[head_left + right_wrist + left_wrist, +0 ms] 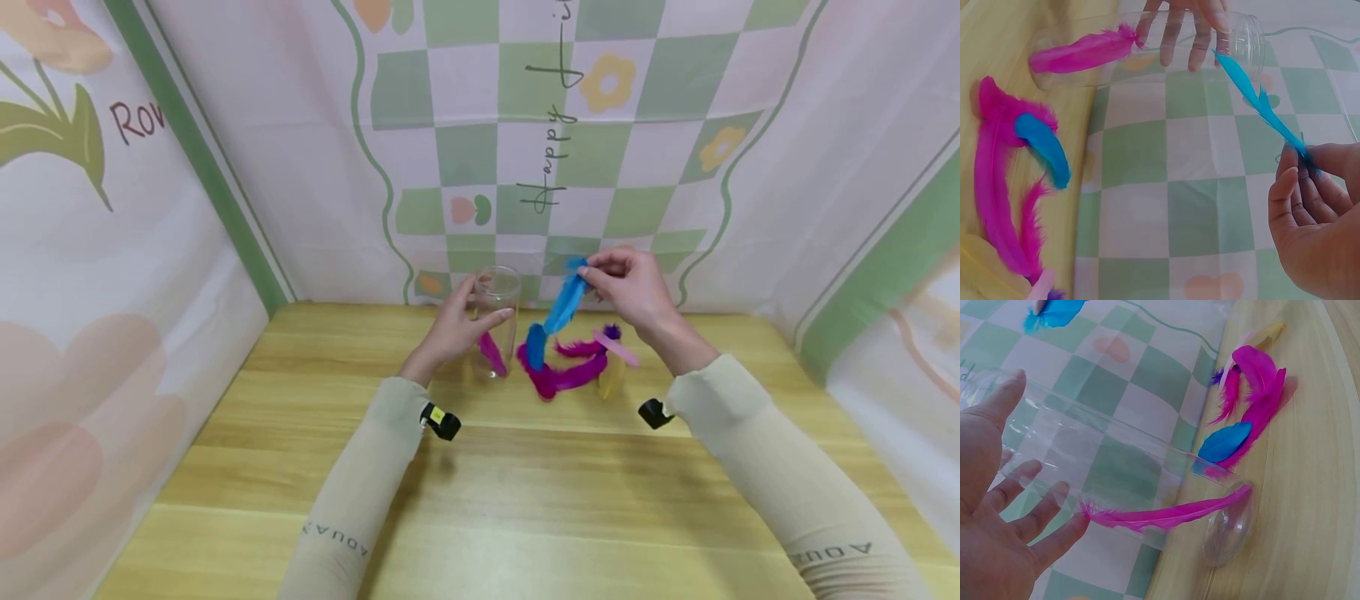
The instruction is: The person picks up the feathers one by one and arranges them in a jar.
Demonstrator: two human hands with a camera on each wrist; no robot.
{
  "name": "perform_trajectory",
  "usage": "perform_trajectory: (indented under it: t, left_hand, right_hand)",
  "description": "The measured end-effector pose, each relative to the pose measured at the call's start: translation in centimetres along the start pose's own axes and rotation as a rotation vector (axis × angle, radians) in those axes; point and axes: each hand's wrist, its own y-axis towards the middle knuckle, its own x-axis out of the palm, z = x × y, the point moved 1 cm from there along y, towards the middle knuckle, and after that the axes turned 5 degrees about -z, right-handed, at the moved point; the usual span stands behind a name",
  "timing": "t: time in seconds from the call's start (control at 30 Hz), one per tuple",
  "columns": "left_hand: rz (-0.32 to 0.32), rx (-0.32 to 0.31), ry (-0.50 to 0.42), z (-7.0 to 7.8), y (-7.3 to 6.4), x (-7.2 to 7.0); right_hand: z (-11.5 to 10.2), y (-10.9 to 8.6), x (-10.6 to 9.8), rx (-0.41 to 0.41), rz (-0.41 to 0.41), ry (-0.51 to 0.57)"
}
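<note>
A tall clear plastic jar [508, 343] stands upright on the table, its mouth uncovered. My left hand [453, 327] holds it around the upper part, thumb on the near side and fingers behind. Inside, a magenta feather [1160, 517] leans with one end at the bottom. My right hand [633, 287] pinches a bright blue feather [1260, 109] by its fluffy end, to the right of the jar's mouth and apart from it. Just right of the jar lie several loose feathers, with a blue feather [536, 347] on top of the magenta feathers [577, 375].
At the right of the pile are a pale pink feather [617, 347], a yellow feather [611, 379] and a dark purple feather [612, 332]. The wooden table [480, 500] ends at a checkered cloth wall [525, 150] close behind the jar. Printed cloth also hangs at both sides.
</note>
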Motion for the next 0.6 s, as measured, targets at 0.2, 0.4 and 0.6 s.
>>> perform_trajectory:
  t: [0.2,0.4,0.6]
  left_hand:
    - [0.0,0.0,-0.002,-0.04,-0.19,0.05]
    - [-0.001,0.001,-0.006,0.0,-0.24,0.07]
    - [0.003,0.004,-0.005,0.13,-0.17,0.02]
  right_hand:
    - [-0.16,-0.02,0.27,0.01,0.002,0.013]
    - [-0.28,0.04,0.41,0.015,-0.001,0.019]
    - [-0.63,0.14,0.43,0.005,-0.003,0.025]
